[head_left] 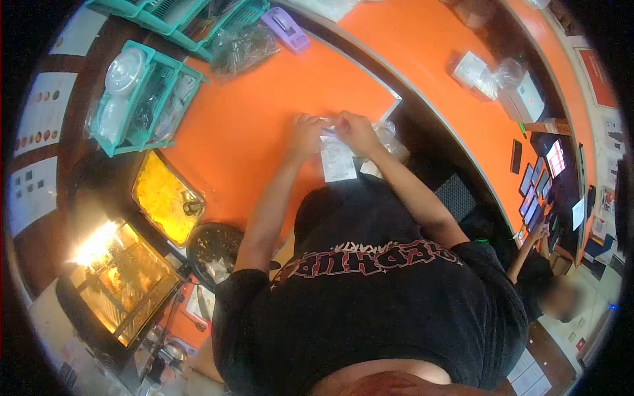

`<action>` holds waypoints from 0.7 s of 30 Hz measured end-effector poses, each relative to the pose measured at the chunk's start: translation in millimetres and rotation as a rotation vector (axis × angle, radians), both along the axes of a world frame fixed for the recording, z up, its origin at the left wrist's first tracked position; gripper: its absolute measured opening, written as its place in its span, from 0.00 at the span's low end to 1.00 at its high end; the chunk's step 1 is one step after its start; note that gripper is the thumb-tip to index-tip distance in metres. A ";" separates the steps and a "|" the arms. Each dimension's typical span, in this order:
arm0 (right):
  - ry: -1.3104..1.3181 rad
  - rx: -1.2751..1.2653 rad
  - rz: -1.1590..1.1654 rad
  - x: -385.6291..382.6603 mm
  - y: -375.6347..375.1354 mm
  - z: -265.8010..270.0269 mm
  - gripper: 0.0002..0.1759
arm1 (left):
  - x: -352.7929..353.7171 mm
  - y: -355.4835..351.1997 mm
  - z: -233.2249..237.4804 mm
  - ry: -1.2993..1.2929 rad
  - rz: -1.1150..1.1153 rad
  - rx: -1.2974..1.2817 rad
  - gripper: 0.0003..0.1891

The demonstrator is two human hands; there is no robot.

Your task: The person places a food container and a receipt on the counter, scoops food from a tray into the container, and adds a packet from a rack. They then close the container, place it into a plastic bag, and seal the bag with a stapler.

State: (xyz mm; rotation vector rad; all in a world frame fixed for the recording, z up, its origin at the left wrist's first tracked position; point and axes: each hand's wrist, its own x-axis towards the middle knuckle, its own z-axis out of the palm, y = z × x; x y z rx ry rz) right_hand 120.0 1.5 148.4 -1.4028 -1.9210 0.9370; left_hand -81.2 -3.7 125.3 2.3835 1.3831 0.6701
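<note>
A white printed receipt [338,164] hangs down in front of my dark shirt, at the near edge of the orange counter. My left hand [307,137] is closed at the upper left of the paper. Closed fingers of my right hand [357,134] pinch near its upper right corner. Between the fingertips is a small pale bit that I cannot make out. Beside and partly behind my right hand sits a clear plastic bag [394,144], its contents hidden.
Teal racks [148,99] with plastic lids stand left on the orange counter [244,112]. A purple tape dispenser [286,30] lies at the back. Near my left arm are a tray of yellow food [165,201], a dark pan [214,247] and a lit warmer [122,284]. Another person [538,284] handles phones.
</note>
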 end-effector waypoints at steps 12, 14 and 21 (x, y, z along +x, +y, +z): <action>-0.558 0.238 0.154 38.7 -32.7 14.2 0.17 | -52.2 -48.4 -61.4 -0.384 0.521 -0.128 0.13; -0.550 0.231 0.150 38.4 -30.9 1.6 0.16 | -59.0 -57.8 -72.0 -0.276 0.589 -0.095 0.14; -0.359 0.175 0.123 36.9 -1.4 -24.2 0.12 | 6.9 -68.0 14.2 -0.834 0.650 -0.999 0.20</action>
